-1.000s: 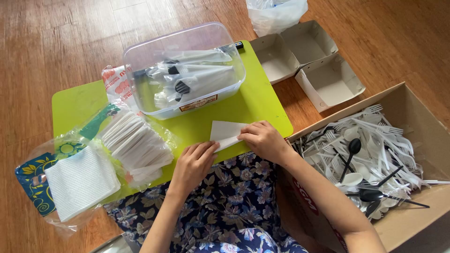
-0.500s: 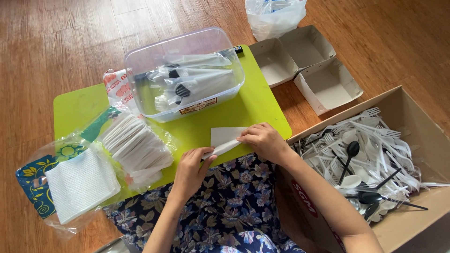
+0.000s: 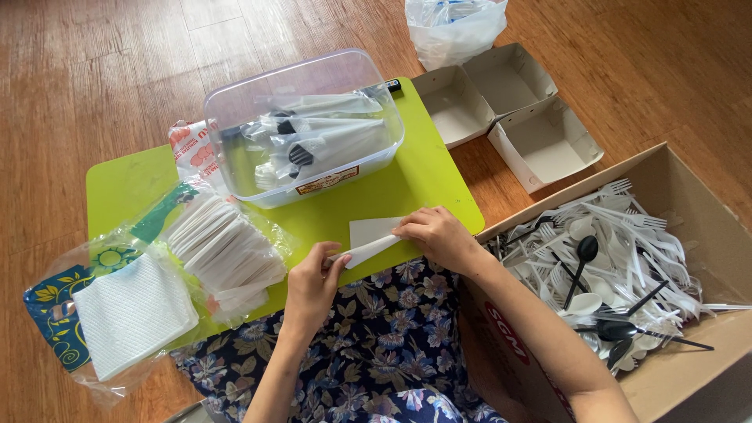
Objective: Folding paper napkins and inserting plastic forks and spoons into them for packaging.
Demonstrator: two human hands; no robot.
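White napkin [image 3: 374, 240] on green worktop [image 3: 125, 184], just below clear tub [image 3: 305, 125]. Was flat a second ago; near edge now rolled tight. Left hand [image 3: 312, 283] pinches roll end, right hand [image 3: 436, 235] pins other end. Wrap roughly half done.

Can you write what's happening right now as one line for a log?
left hand: pinches rolled white paper napkin | right hand: presses its other end | surface: lime-green plastic table | nearby: clear plastic tub

Napkin [image 3: 374, 239] on table [image 3: 125, 184], before tub [image 3: 305, 125]
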